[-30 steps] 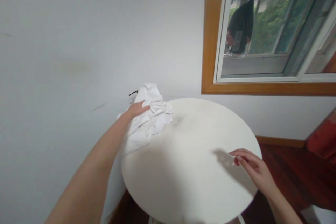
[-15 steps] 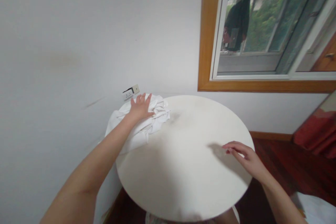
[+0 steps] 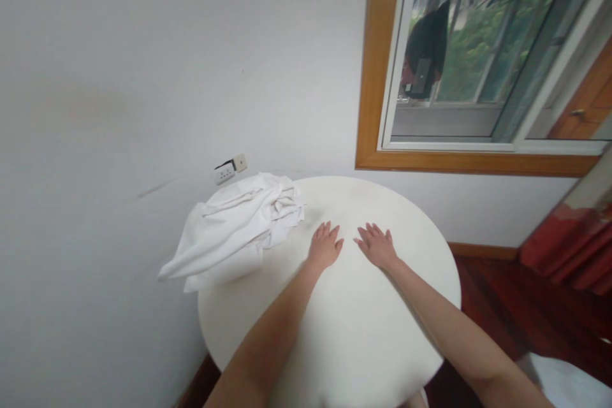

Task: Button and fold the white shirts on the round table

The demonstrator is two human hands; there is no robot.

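A round white table stands against the wall. My left hand lies palm down on its top with the fingers spread, holding nothing. To the right, my right hand rests the same way, fingers apart and nothing in it. A small gap separates the two hands. A crumpled white cloth is heaped at the table's left back, part of it hanging over the edge. My left hand is the nearer one to the cloth and does not touch it.
A power socket sits on the white wall just behind the cloth. The wood-framed window is at the back right. Red curtain fabric hangs at the far right above dark wooden flooring. Something white shows at the lower right.
My left hand has come off the cloth and moved right onto the tabletop. My right hand has moved left and forward, opened out and come down flat. More of the cloth shows.
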